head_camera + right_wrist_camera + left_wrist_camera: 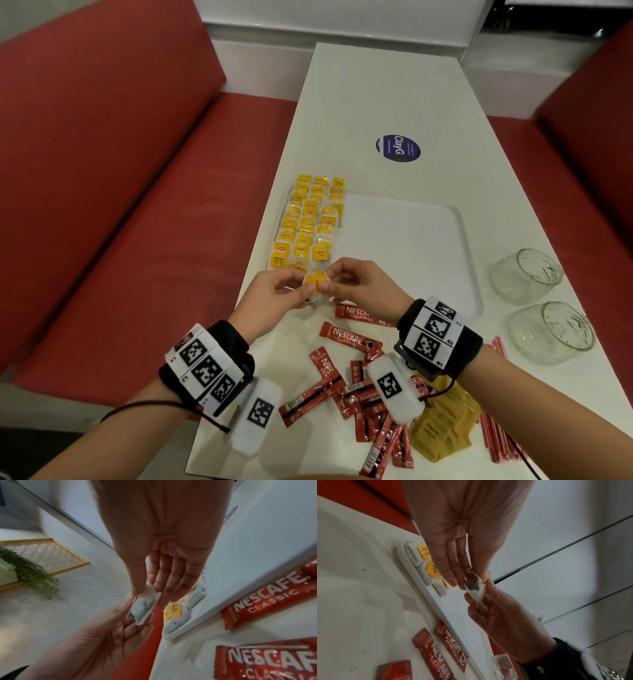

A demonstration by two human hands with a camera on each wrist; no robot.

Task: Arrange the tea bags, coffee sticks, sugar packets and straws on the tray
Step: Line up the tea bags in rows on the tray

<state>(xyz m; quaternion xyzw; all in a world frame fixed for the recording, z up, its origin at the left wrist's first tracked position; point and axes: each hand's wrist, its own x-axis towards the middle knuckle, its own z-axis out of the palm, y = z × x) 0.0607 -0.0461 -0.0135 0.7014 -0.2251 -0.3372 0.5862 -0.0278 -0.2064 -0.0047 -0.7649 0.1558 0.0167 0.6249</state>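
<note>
Both hands' fingers (453, 574) pinch one soft, papery tea bag (475, 588) above the smooth white tray (411, 240)

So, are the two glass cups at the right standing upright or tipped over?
Tipped over. Both glass cups lie on their sides on the table, their open mouths facing sideways, right of the tray.

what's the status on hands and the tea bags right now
Left hand and right hand both pinch one tea bag above the tray corner. Tea bags in rows fill its left side. Coffee sticks still on the table, nothing blocking.
</note>
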